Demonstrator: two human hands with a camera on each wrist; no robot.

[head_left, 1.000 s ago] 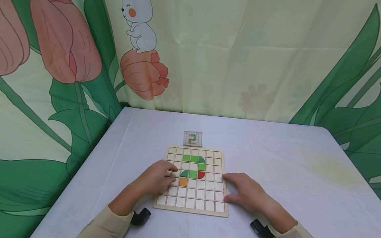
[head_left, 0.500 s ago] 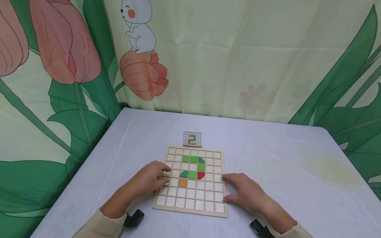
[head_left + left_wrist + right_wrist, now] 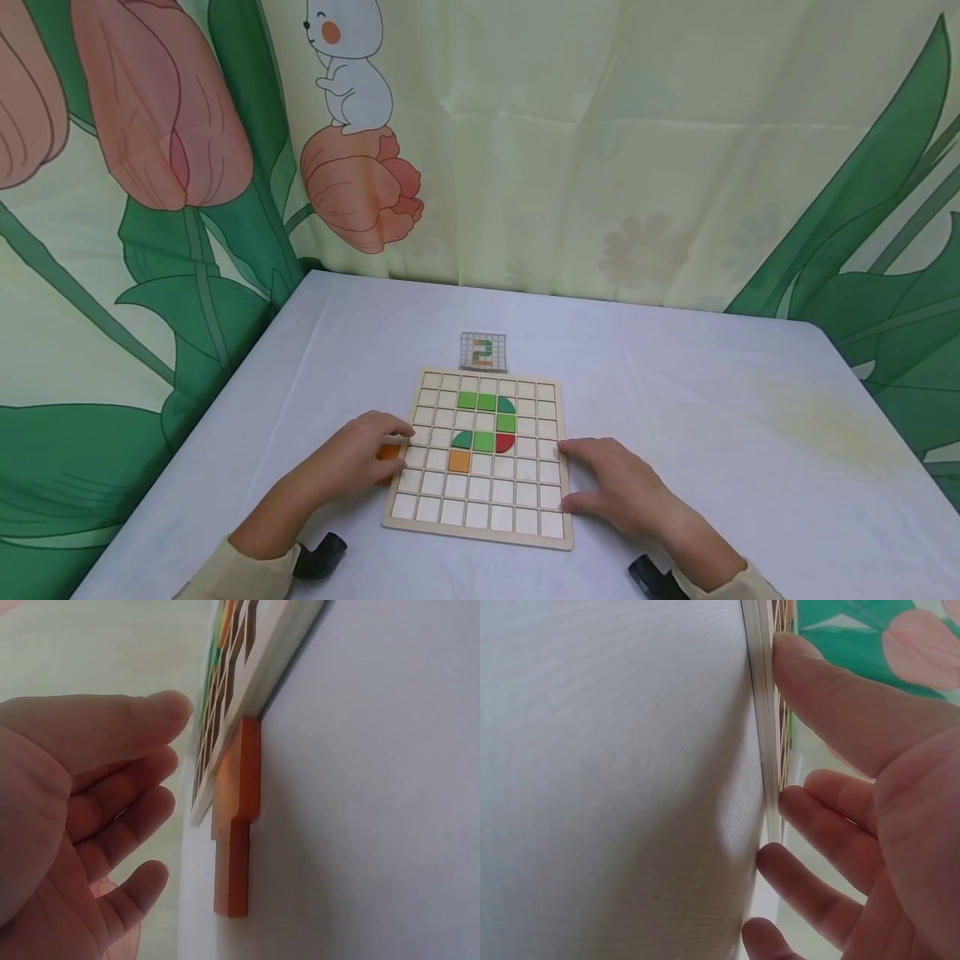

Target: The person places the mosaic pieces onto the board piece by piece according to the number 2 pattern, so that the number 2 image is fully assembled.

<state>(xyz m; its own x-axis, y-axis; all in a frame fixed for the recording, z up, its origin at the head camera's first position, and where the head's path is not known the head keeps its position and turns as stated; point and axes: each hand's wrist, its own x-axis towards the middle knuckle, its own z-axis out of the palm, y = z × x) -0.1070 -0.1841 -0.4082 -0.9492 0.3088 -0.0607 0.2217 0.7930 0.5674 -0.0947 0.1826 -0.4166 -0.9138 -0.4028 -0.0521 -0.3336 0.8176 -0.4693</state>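
Wooden board: a pale square wooden grid board (image 3: 480, 517) lies flat on the white tablecloth (image 3: 712, 417), between the two hands.
Pattern so far: green squares and rounded green pieces, one red rounded piece and one orange square tile (image 3: 459, 461) sit in the cells ahead of the fingers.
Left hand: the left hand (image 3: 352, 458) hovers at the board's left edge with fingers relaxed and parted, grasping nothing; in the wrist view the palm (image 3: 67, 825) stands just beside the loose pieces without touching them.
Loose pieces: flat orange wooden tiles (image 3: 236, 825) lie on the cloth against the board's left rim, under the left fingers; they look like two overlapping tiles, though the close view leaves that unsure.
Right hand: the right hand (image 3: 618, 487) rests loosely spread on the board's right edge, thumb (image 3: 832, 697) on its top face, steadying it.
Step in hand: probably reaching for an orange tile.
Next move: a pinch on one tile's edges, then a lift over the rim.
Card: a small printed grid card (image 3: 483, 352) lies beyond the board.
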